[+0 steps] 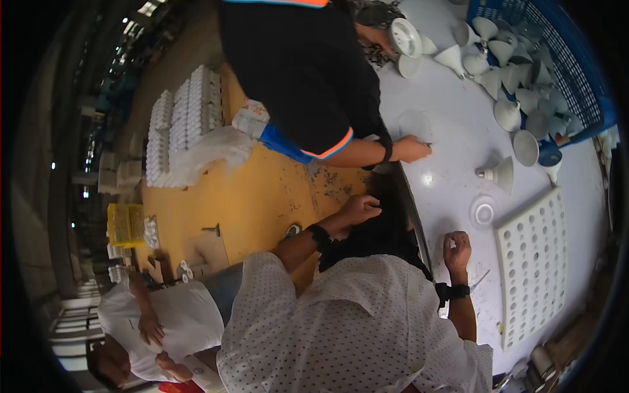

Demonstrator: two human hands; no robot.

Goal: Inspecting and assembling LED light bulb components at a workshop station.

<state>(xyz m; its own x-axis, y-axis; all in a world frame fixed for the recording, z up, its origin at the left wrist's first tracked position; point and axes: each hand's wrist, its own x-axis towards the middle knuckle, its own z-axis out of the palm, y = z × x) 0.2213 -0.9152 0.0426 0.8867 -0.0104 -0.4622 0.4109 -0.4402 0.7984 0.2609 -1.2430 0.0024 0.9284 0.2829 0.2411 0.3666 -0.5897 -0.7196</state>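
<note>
My left hand [360,209] is held over my lap beside the table edge, its fingers curled in, and nothing shows in them. On the white table [432,196] rests my right hand [457,249], loosely closed with bent fingers and no visible object in it. Nearest to it lies a round clear-and-white disc [483,213], and a thin stick-like piece [481,279] lies by the wrist. Farther off, a white cone-shaped lamp housing [503,175] lies on its side. A white tray with rows of round holes [534,268] lies to the right.
A blue plastic crate [593,108] stands at the far right beside many lamp housings [508,114]. Across from me a co-worker in a black shirt [295,72] has a hand [413,149] on the table. Another person [164,321] sits at lower left. Stacked white parts [187,124] stand on the floor.
</note>
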